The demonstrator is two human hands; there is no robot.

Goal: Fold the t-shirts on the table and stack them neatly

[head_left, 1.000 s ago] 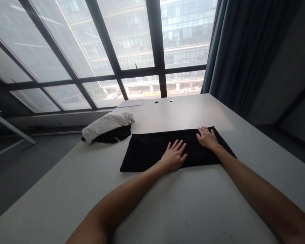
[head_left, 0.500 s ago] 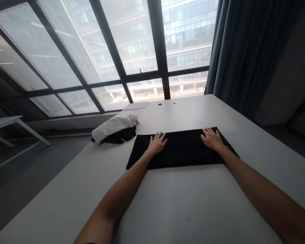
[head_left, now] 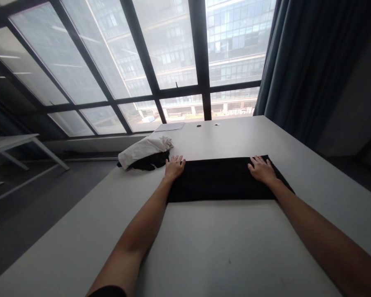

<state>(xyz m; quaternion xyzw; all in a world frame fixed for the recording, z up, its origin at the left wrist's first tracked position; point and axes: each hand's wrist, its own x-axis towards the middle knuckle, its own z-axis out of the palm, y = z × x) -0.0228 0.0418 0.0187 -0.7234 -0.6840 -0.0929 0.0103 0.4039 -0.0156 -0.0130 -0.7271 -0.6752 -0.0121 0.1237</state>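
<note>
A folded black cloth, perhaps a garment [head_left: 218, 180], lies flat across the white table [head_left: 222, 235] as a wide strip. My left hand [head_left: 174, 167] rests on its far left corner, palm down with the fingers stretched out. On the far right part of the cloth, my right hand [head_left: 262, 169] lies flat with its fingers apart. Neither hand grips anything. My left forearm covers the cloth's left edge, and my right forearm covers part of its near right corner.
Left of the cloth lies a crumpled white and black heap of fabric [head_left: 145, 150]. White paper [head_left: 170, 127] and two small round fittings [head_left: 198, 126] are at the table's far end. Beyond stand tall windows, with a dark blue curtain [head_left: 292, 70] to the right. Another table [head_left: 12, 142] stands at left.
My left hand has slid left along the cloth to its far left corner. My right hand stays in about the same place on the cloth. The whole view has shifted slightly.
</note>
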